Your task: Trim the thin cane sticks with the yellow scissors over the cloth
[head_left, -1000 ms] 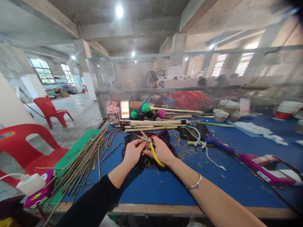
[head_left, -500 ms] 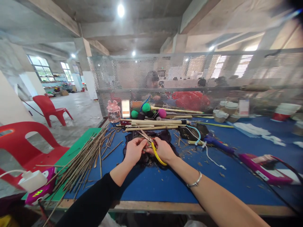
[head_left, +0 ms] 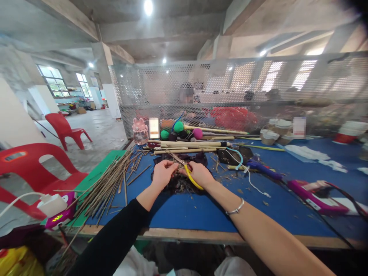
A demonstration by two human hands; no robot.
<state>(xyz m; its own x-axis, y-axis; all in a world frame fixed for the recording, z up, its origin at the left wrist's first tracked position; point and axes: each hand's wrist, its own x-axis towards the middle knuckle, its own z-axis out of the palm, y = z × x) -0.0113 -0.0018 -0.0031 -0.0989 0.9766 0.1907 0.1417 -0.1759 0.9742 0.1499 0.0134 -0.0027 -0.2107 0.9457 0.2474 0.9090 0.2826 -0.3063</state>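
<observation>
My right hand [head_left: 199, 175] is closed around a pair of scissors with yellow handles [head_left: 192, 179]. The scissor blades point up and left, past my fingers. Close beside it, my left hand [head_left: 164, 174] is pinched, fingertips pressed together; whatever small bit lies between them is too small to make out. Both hands are over a dark crumpled cloth or bag [head_left: 184, 188] strewn with small dry scraps. Behind the hands lie several pale peeled sticks [head_left: 189, 145].
A pile of thin brown twigs [head_left: 106, 186] spreads over a green board [head_left: 115, 156] at left. A pink-topped bottle [head_left: 140, 132], green yarn balls [head_left: 178, 127] and a perforated metal screen [head_left: 161, 84] stand behind. At right are a purple glue gun [head_left: 263, 169], a magenta power strip [head_left: 316, 199] and paper-covered cups [head_left: 268, 137].
The view has shifted slightly, with more of the table's front edge and my lap showing. Both hands stay close together over the dark cloth, the scissors still in my right hand.
</observation>
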